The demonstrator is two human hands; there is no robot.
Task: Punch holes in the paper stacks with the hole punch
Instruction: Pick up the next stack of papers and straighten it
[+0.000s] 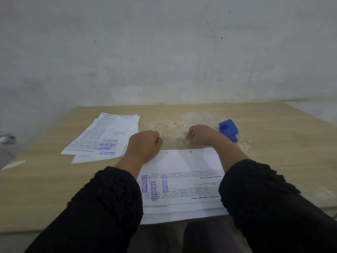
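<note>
A stack of printed sheets (182, 181) stamped REJECTED lies in front of me between my forearms, with small dark holes near its far edge. My left hand (144, 145) rests fisted on the stack's far left corner. At the far right corner my right hand (200, 136) is curled shut, with nothing visible in it. A blue hole punch (228, 130) sits on the table just right of and beyond my right hand, untouched. A second fanned stack of REJECTED sheets (104, 137) lies at the left.
The wooden table (282, 143) has a worn pale patch (191, 119) beyond my hands. A grey wall stands right behind the table's far edge. A blurred object (7, 137) lies off the table's left side.
</note>
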